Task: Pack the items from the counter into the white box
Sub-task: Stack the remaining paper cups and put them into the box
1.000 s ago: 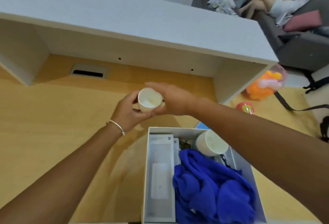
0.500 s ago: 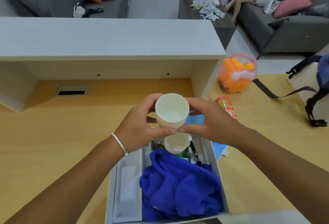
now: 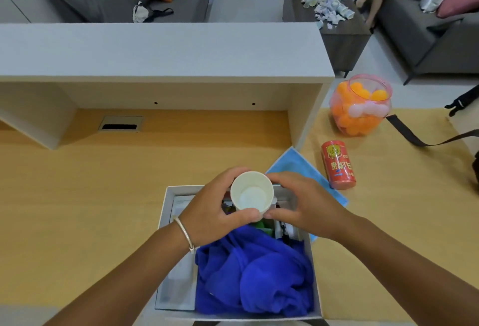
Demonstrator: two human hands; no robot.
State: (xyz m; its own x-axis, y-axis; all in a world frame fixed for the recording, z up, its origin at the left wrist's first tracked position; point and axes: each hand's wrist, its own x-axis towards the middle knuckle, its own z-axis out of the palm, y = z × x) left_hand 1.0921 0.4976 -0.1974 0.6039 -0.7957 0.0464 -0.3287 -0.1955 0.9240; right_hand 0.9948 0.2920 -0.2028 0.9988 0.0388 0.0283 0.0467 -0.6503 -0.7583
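Both hands hold a white paper cup (image 3: 252, 194) over the far end of the white box (image 3: 166, 204), which stands at the near edge of the desk (image 3: 77, 196). The left hand (image 3: 215, 211) curls round the cup's left side, fingers over the far rim and thumb along the near rim; the right hand (image 3: 303, 206) pinches the cup's right side, fingers at the far rim and thumb at the near one. The cup stands nearly upright, its long axis running up and down, its open mouth pointing up toward the camera so the pale bottom shows inside. A bracelet (image 3: 184, 233) circles the left wrist. In the box, a crumpled blue cloth (image 3: 254, 274) fills the near right part, a flat white packet (image 3: 178, 281) lies along the left wall, and small dark and green items, too hidden to name, sit below the cup at the far end. A light blue sheet (image 3: 298, 163) lies under the box's far right corner. To the right of it a red can (image 3: 338, 165) lies on its side, its long axis running from near to far. Farther back, near the desk's far right edge, stands a clear jar of orange and white balls (image 3: 360, 108). A raised grey shelf (image 3: 155, 51) spans the far part of the desk.
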